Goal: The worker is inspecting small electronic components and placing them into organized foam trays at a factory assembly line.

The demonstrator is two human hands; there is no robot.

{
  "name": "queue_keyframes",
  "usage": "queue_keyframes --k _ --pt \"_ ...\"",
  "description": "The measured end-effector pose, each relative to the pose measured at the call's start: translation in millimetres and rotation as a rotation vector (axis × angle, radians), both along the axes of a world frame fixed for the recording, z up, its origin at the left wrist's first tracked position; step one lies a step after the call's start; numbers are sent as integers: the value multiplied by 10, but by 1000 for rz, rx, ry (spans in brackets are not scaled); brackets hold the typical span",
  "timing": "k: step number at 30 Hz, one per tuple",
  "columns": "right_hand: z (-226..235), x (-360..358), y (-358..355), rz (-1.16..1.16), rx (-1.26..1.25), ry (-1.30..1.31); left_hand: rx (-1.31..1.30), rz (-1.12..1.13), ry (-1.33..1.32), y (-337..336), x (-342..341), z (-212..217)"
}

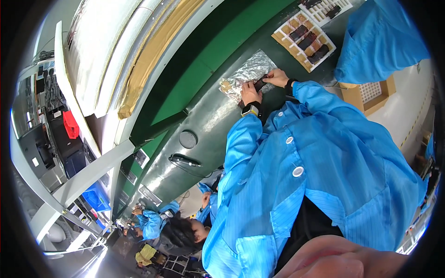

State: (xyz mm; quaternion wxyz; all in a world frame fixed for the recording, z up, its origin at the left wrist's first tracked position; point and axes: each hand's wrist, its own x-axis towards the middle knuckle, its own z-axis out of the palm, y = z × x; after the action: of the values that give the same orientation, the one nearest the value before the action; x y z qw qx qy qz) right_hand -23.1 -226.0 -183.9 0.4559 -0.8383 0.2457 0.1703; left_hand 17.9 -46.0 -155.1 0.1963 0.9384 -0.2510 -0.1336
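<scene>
Head view is tilted hard, so the bench runs diagonally and everything sits rotated. Both hands meet far up the frame, small in view. Left hand (251,94), with a watch (249,110) on its wrist, presses on the near edge of a silver foil bag (248,74) lying flat on the dark bench top (204,120). Right hand (277,77) is closed on a small dark part (260,84), held between the two hands at the bag's edge; left fingers also touch it. Finger detail is too small to read; can't tell whether the part is inside the bag's mouth or just over it. Blue smock sleeves (320,143) cover both forearms and fill the lower frame. Just beyond the hands sits a white tray (303,41) with dark parts in tan compartments; a second tray (324,10) is cut off at the top. A black pen-shaped tool (185,160) and round black disc (187,139) lie nearer. Another person in blue (384,37) stands by the trays, mostly cut off.
</scene>
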Motion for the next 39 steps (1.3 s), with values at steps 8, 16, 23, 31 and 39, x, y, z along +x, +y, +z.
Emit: queue_keyframes --k 8,16,23,31,39 --pt "67 20 64 -48 86 -111 73 -70 -19 18 -21 13" --pt "229 -11 -4 -46 212 -146 -169 11 -7 -5 -7 -24" --pt "450 -3 -25 -148 827 -37 -349 36 37 190 -21 -55" --pt "654 -8 51 -129 900 -67 -449 85 128 305 -55 89" --pt "1536 189 -174 -232 1204 -238 -518 99 -25 479 13 87"
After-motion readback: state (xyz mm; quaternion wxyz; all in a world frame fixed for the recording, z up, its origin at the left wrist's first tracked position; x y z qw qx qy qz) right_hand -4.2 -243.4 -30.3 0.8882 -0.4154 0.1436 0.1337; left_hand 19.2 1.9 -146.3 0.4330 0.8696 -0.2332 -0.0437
